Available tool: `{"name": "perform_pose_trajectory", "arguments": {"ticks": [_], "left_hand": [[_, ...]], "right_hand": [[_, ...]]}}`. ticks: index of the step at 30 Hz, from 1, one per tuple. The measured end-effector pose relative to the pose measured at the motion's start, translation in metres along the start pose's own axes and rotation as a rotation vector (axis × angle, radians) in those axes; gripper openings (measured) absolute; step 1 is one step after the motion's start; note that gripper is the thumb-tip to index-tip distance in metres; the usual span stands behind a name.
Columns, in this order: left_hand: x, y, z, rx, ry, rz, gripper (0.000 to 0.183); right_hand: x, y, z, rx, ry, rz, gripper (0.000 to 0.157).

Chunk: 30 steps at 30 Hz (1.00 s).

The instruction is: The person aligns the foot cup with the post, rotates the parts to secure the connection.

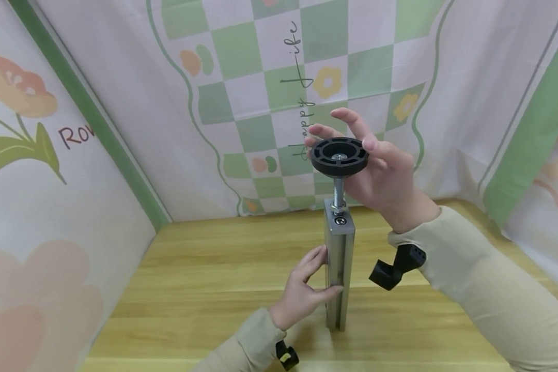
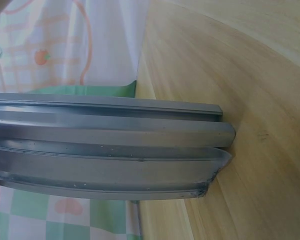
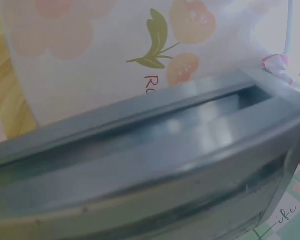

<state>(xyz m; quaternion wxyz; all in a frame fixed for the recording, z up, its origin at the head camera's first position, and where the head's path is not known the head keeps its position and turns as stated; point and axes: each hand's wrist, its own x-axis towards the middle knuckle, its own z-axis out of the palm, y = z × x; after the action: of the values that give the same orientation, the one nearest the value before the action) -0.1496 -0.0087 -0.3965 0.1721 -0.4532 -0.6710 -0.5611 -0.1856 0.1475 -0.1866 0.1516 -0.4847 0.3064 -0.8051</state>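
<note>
In the head view an aluminium extrusion profile (image 1: 337, 268) stands upright on the wooden table. My left hand (image 1: 302, 292) grips it around the lower middle, thumb on the near side and fingers on the left. A threaded stud with a nut (image 1: 338, 207) rises from its top plate, beside a socket screw (image 1: 340, 220). On the stud sits a black round levelling foot (image 1: 339, 164), disc upward. My right hand (image 1: 376, 175) holds the disc by its rim, thumb at the right edge, fingers around the far side, index finger raised. The profile's grooved lower end (image 2: 140, 172) meets the table in the left wrist view.
The wooden table (image 1: 204, 279) runs back to a printed curtain (image 1: 242, 93) with green checks. Further curtain panels (image 1: 74, 217) close in the left and right sides. Black wrist mounts (image 1: 392, 271) hang at both sleeve cuffs.
</note>
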Motion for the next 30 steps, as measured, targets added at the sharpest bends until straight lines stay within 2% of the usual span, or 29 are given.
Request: {"name": "perform_pose_trajectory", "arguments": {"ticks": [9,17,26,30], "left_hand": [[-0.0006,0.0006,-0.0003,-0.008,-0.002,-0.015,0.091],[-0.0003,0.0009,-0.0014,0.005,-0.008,0.016,0.095],[0.0007,0.0005,-0.0018,0.005,-0.005,0.046,0.098],[0.0005,0.0001,-0.0018,0.003,-0.005,0.049,0.098]], "right_hand": [[0.0001,0.0027,0.0062,0.021,0.003,0.012,0.04],[-0.0012,0.0073,0.0081,0.052,0.06,0.022,0.033],[-0.0032,0.0065,0.0059,-0.033,0.063,0.016,0.026],[-0.0043,0.0073,0.0055,-0.133,0.067,-0.02,0.024]]}}
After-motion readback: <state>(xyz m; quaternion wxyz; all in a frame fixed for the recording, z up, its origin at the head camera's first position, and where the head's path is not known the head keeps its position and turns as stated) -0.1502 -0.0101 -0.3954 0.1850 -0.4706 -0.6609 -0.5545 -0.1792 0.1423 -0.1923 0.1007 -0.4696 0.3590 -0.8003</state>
